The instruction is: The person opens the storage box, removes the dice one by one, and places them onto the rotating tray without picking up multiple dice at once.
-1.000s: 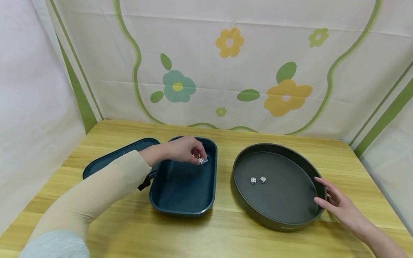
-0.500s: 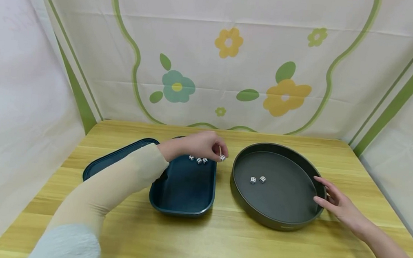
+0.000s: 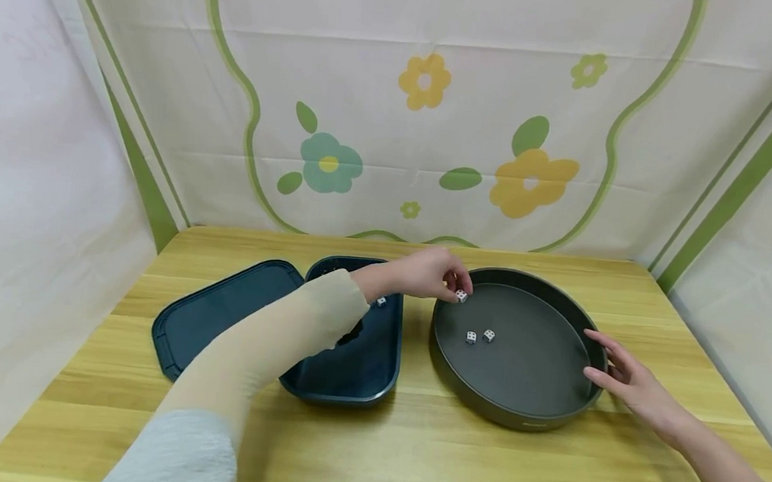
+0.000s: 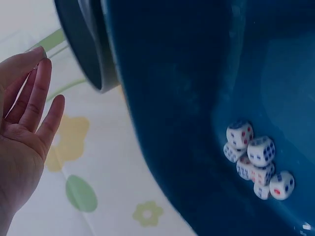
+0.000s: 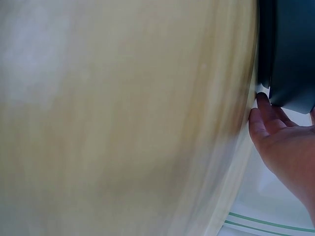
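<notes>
My left hand (image 3: 428,272) pinches a white die (image 3: 461,297) between thumb and fingers, over the left far rim of a round dark grey pan (image 3: 527,360). Two more dice lie on the pan's floor, one die (image 3: 471,338) just left of the other die (image 3: 489,336). My right hand (image 3: 641,391) rests at the pan's right rim, its thumb and index finger extended over the edge. Below the left forearm stands a dark blue rectangular container (image 3: 346,379), partly covered by the sleeve. The left wrist view shows several dice (image 4: 261,151) clustered inside it.
A dark blue lid (image 3: 213,322) lies flat on the wooden table (image 3: 408,457), left of the container. Behind the table hangs a white cloth (image 3: 482,89) with printed flowers, and more cloth stands at both sides.
The left hand has lifted the die out of the blue container and carried it right, to over the pan. The right hand has stayed at the pan's rim.
</notes>
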`<state>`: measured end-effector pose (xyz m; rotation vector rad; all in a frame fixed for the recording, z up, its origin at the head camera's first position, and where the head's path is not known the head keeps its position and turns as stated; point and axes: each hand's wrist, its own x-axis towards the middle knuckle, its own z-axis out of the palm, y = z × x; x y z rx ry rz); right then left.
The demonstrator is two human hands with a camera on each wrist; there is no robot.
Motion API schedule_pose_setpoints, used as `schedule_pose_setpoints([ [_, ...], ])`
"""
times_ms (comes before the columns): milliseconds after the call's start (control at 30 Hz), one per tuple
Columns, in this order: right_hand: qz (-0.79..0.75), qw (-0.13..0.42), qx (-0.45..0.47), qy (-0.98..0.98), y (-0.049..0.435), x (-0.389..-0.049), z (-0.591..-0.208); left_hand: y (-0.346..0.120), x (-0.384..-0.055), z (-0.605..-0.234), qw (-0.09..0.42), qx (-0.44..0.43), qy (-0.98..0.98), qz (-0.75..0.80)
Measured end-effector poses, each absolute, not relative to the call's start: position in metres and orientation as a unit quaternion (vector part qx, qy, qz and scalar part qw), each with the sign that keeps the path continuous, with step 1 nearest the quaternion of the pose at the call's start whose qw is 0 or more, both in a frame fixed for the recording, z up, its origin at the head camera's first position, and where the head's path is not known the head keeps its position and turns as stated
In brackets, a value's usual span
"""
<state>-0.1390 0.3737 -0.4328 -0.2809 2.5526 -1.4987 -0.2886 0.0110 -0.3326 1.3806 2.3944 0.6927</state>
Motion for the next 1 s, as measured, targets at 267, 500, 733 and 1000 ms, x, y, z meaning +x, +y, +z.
schedule_pose_setpoints([
  [267,-0.493,0.085,-0.091,0.861,0.375,-0.139,-0.432,0.036,-0.294,-0.347,0.167,0.478,0.829,0.237],
  [500,-0.500,0.086,-0.091,0.857,0.375,-0.139,-0.433,0.056,-0.296,-0.357,0.184,0.469,0.835,0.220],
  [733,-0.497,0.081,-0.095,0.859,0.374,-0.139,-0.433,0.068,-0.295,-0.369,0.201,0.475,0.834,0.197],
  [1000,-0.499,0.084,-0.092,0.858,0.374,-0.139,-0.433,0.068,-0.296,-0.375,0.202,0.481,0.832,0.188],
])
